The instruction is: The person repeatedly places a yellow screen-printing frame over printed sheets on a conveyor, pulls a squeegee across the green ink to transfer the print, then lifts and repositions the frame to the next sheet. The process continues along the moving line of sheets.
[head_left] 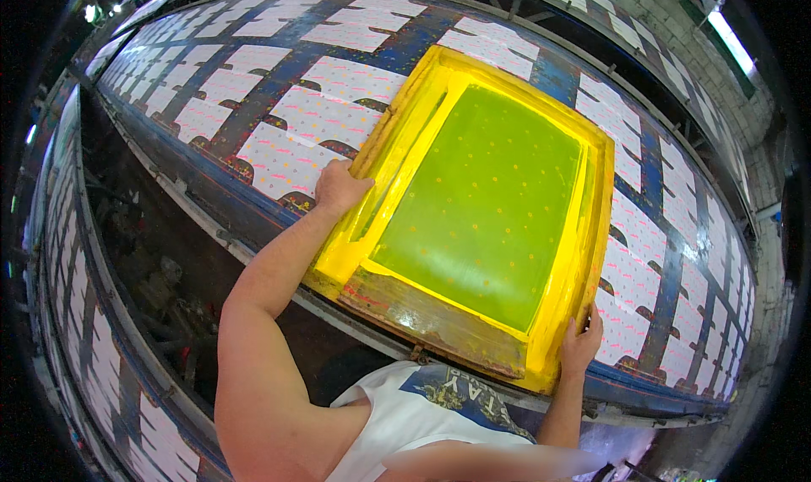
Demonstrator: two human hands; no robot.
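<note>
A large screen-printing frame (594, 169) with yellow borders and a translucent green mesh (481, 195) dotted with small motifs lies over the long printing table (549, 68) below me. My left hand (342, 186) grips the frame's left side, fingers curled over its edge. My right hand (581, 338) holds the lower right side of the frame, fingers along the outer edge. A brownish smeared strip (422, 317) runs along the frame's near end. Beside the frame, white fabric pieces (296, 161) printed in pink and orange lie in rows on the dark blue table.
A parallel table (93, 330) with more white pieces runs along the left, past a dark gap (169, 254) with metal supports. The near table rail (228, 245) crosses in front of me. Another rack (625, 26), a block wall (693, 34) and a tube light (731, 43) are beyond.
</note>
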